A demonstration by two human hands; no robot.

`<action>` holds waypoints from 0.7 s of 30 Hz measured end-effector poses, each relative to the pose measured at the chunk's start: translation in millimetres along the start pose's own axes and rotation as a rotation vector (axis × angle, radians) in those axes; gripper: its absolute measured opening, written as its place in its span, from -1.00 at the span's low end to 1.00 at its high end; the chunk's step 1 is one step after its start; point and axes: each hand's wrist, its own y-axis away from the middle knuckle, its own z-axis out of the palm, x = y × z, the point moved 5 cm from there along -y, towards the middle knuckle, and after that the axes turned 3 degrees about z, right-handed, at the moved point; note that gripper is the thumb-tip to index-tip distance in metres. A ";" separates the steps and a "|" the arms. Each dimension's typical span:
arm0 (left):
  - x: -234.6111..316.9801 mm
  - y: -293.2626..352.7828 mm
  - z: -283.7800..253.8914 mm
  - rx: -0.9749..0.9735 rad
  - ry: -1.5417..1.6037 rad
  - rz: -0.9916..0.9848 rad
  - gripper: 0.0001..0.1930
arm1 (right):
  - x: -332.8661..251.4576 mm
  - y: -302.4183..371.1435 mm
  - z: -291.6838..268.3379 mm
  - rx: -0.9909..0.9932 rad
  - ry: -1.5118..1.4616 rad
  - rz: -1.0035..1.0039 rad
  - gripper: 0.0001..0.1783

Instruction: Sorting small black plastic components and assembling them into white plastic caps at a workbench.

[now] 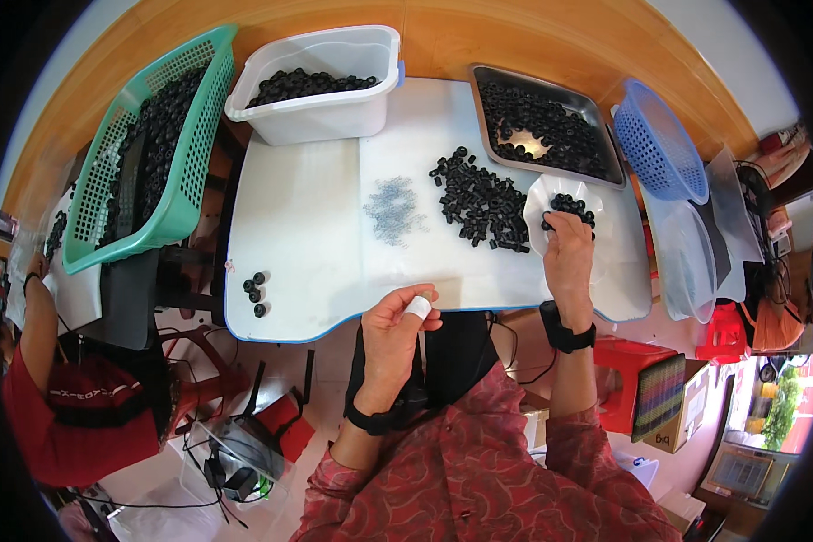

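My right hand (pixel 567 255) reaches into a white scalloped dish (pixel 607 246) at the table's right side. Its fingers are drawn together on a small black round part (pixel 547 219), beside several others heaped in the dish. At the table's front edge, my left hand (pixel 396 334) is closed, with a white covering (pixel 418 307) on the thumb. Whatever lies between its fingertips is too small or hidden to make out. Left of the dish is a spread of short black cylindrical parts (pixel 481 200). Beside them lies a scatter of tiny clear or silvery pieces (pixel 393 212).
Black parts fill a metal tray (pixel 616 170), a white tub (pixel 321 125) and a green basket (pixel 185 172). A few black round parts (pixel 255 294) sit at the table's left. A blue basket (pixel 661 149) stands at right. Another person's arm (pixel 36 316) shows at far left.
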 end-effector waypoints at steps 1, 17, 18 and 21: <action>-0.3 0.6 0.1 -0.005 0.006 0.000 -0.80 | -0.9 -0.1 -0.7 0.006 -0.019 -0.011 -0.66; 0.0 5.9 9.1 -0.021 -0.035 -0.011 -0.79 | -10.4 17.6 -15.3 -0.006 -0.197 0.055 -0.74; 0.0 6.7 11.3 -0.034 -0.050 -0.011 -0.79 | -17.5 20.5 -18.5 -0.009 -0.200 0.053 -0.74; -2.3 6.9 16.2 -0.050 -0.067 -0.022 -0.78 | -50.3 31.8 -28.2 -0.024 -0.240 -0.047 -0.72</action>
